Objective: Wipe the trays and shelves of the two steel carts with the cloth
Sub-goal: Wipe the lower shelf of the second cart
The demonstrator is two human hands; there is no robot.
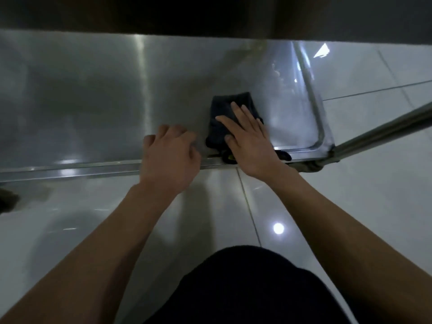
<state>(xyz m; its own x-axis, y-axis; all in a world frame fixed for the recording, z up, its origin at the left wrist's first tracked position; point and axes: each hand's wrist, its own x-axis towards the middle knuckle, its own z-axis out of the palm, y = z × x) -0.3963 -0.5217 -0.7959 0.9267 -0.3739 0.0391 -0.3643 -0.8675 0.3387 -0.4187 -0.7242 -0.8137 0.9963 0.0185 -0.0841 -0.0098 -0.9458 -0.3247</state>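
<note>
A low steel cart shelf (93, 94) with a raised rim fills the upper half of the view. A folded dark cloth (224, 106) lies on the shelf close to its front right corner. My right hand (247, 141) presses flat on the cloth with fingers straight and spread. My left hand (170, 155) rests over the shelf's front rim just left of the cloth, fingers loosely bent and holding nothing.
A steel cart leg or bar (383, 129) slants away from the shelf's front right corner. A dark upper shelf edge (210, 17) overhangs the back. Glossy white floor tiles (362, 206) surround the cart. My dark-clothed knee (252, 288) is at the bottom.
</note>
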